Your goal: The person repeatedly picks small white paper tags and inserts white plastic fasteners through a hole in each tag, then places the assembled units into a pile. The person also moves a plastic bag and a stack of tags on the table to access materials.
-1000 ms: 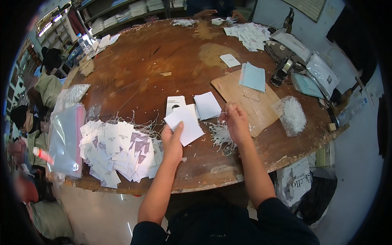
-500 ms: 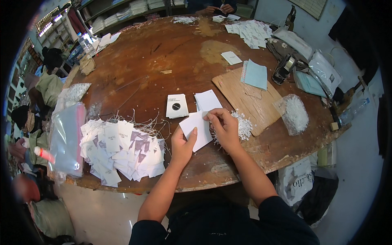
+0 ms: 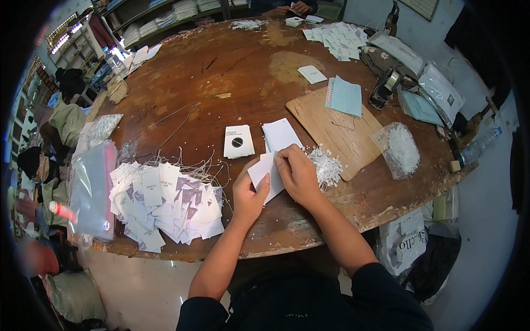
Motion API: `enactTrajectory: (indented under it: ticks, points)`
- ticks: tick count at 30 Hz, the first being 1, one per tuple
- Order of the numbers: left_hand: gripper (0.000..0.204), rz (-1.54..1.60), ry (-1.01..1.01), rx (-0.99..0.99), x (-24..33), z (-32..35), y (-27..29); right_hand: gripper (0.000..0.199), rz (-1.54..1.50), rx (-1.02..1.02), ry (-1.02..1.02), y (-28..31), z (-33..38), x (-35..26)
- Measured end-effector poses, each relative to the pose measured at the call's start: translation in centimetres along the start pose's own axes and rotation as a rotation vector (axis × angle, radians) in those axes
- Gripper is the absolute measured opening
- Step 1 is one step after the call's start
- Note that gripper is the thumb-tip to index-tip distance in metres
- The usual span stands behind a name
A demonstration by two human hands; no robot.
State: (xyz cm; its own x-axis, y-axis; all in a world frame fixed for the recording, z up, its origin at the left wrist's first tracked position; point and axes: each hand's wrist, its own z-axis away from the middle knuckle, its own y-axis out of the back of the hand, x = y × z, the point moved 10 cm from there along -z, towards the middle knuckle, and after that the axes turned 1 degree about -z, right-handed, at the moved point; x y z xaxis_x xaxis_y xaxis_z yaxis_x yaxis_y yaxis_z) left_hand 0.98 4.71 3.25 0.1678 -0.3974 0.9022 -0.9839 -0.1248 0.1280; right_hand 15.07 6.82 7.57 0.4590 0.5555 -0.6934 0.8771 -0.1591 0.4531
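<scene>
My left hand (image 3: pixel 249 194) is closed on a white card (image 3: pixel 260 170), its thumb lying across the face. At the card's upper right edge, my right hand (image 3: pixel 300 175) has its fingers pinched together; whether something thin is between them is hidden. Just beyond both hands sits a stack of blank white cards (image 3: pixel 280 135). To its left is a stack of printed cards (image 3: pixel 238 144) with a black disc on top. Small white plastic pieces (image 3: pixel 329 170) lie heaped beside my right hand. Left of my left hand spreads a pile of white tags (image 3: pixel 160 207) with strings.
A wooden board (image 3: pixel 331 129) bears a light blue sheet (image 3: pixel 346 98). Near the right edge lies a clear bag of white pieces (image 3: pixel 401 151); at the left, clear plastic sleeves (image 3: pixel 93 193). A tape dispenser (image 3: pixel 385 88) stands far right. Another person's hands (image 3: pixel 292 9) work across the table (image 3: pixel 221 66).
The held card has turned and tilted, showing a narrower face. My right hand has shifted slightly left, closer to my left hand.
</scene>
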Motion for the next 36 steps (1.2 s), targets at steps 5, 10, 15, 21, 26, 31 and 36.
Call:
enactTrajectory:
  ticks: [5, 10, 15, 21, 26, 31, 36]
  points:
    - [0.04, -0.441, -0.339, -0.039, 4.3, 0.2, -0.5, 0.007, -0.234, -0.046, -0.149, -0.6, 0.0, 1.9]
    - [0.043, -0.97, -0.698, 0.039, 7.6, 1.2, -1.8, 0.014, -0.884, -0.178, -0.698, -3.2, 2.1, 6.0]
    - [0.036, -1.141, -0.745, -0.069, 7.6, 1.9, -3.5, 0.015, -0.719, -0.215, -0.708, -3.2, 2.1, 7.4]
    - [0.037, -1.175, -0.584, -0.105, 7.2, 1.0, -1.2, 0.026, -0.323, 0.401, -0.539, 5.4, 0.6, 10.9]
    - [0.048, -1.339, -0.36, 0.08, 8.0, 0.3, 5.0, 0.019, -0.056, 0.297, -0.324, 5.1, -0.2, 9.3]
    - [0.044, -1.432, 0.047, 0.335, 9.1, 0.2, 16.5, 0.023, 0.401, 0.116, -0.118, 1.4, -1.2, 5.9]
    - [0.041, -1.44, 0.304, 0.306, 6.9, 0.0, 20.5, 0.043, 0.656, -0.005, -0.201, -0.4, -1.3, 5.9]
